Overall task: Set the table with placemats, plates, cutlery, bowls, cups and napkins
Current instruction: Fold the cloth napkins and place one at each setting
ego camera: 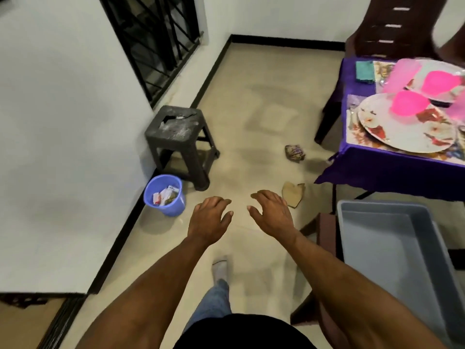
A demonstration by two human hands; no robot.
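Hovering over bare floor, left hand (210, 217) and right hand (273, 214) both empty, fingers loosely spread, gripping nothing. Sitting away on the purple table (377, 167) at far right: floral plate (402, 127) on a placemat (357, 132), pink bowl (410, 103) on top, probably light plastic. Plate looking stiff, breakable; calling for a rim grip.

Glossy plates (407, 124), purple cloth (392, 170), plastic tub (392, 238).
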